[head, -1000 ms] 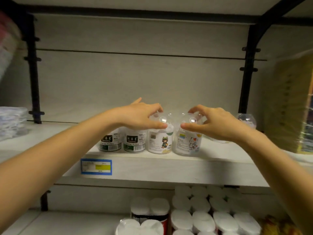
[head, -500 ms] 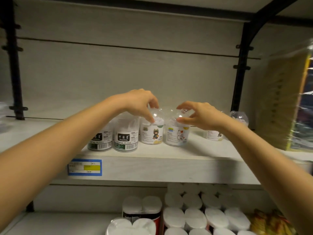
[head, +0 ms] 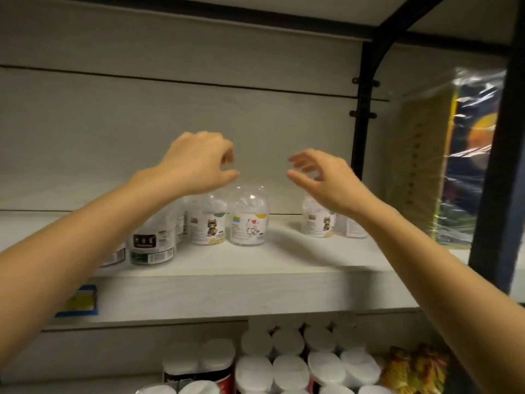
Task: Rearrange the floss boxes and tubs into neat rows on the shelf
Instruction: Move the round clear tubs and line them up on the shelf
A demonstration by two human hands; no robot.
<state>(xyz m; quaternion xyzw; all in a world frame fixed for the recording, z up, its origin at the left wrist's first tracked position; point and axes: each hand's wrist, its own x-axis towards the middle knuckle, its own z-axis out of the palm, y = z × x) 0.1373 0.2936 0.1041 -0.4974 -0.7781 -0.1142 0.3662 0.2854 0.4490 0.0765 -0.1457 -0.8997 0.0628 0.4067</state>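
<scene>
Clear dome-lidded floss tubs stand on the white shelf (head: 227, 291). One with a cat-figure label (head: 208, 221) and one with a white-cat label (head: 247, 217) sit side by side in the middle. To their left stands a dark-labelled floss tub (head: 150, 245), with another partly hidden behind my left arm. Two more tubs (head: 318, 223) stand at the right behind my right wrist. My left hand (head: 199, 163) hovers above the middle tubs, fingers loosely curled and holding nothing. My right hand (head: 324, 177) hovers to the right of them, fingers apart and empty.
A black shelf upright (head: 362, 115) rises behind the right tubs. A plastic-wrapped pack (head: 443, 155) stands at the far right. A blue and yellow price tag (head: 81, 301) sits on the shelf's front edge. Below are white-lidded containers (head: 287, 362) and yellow snack packs (head: 414, 368).
Both hands have let go of the two middle tubs and lifted above them. The view has shifted to the right, and the two tubs now stand further back on the shelf.
</scene>
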